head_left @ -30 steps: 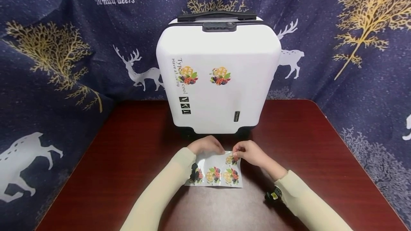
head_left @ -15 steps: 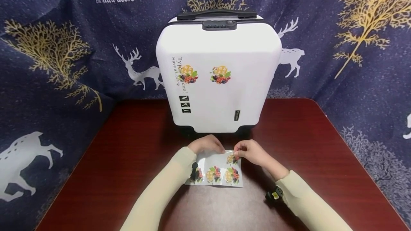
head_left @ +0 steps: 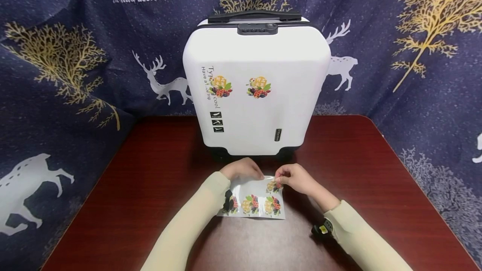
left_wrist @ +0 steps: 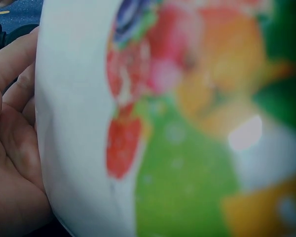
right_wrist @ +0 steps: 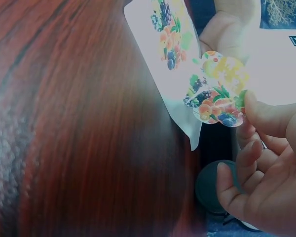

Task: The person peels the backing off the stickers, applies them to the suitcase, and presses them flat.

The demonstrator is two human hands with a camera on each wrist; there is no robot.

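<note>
Thumb and forefinger of my right hand [head_left: 296, 179] pinch the rim of a fruit sticker [right_wrist: 219, 94] at the far right corner of the white sticker sheet [head_left: 250, 188]; the other fingers of that hand curl loosely round nothing. With my left hand [head_left: 242, 169] I hold the sheet at its far edge, my fingers going behind it, so the grip itself is partly hidden. The sheet is on my side of the white suitcase [head_left: 248, 133], over the red-brown table [head_left: 248, 244]. I'd call this the peeling step, and well along: the right wrist view shows the sticker's whole scalloped outline, but I cannot tell whether its inner side clings to the backing. Along the near row lie three more stickers [head_left: 250, 205], one partly hidden, and two like stickers [head_left: 259, 87] sit side by side on the suitcase front. As I judge it, the next move calls for a slow, even pull with the right hand while the left steadies the sheet, so the sticker comes away without folding onto itself.
</note>
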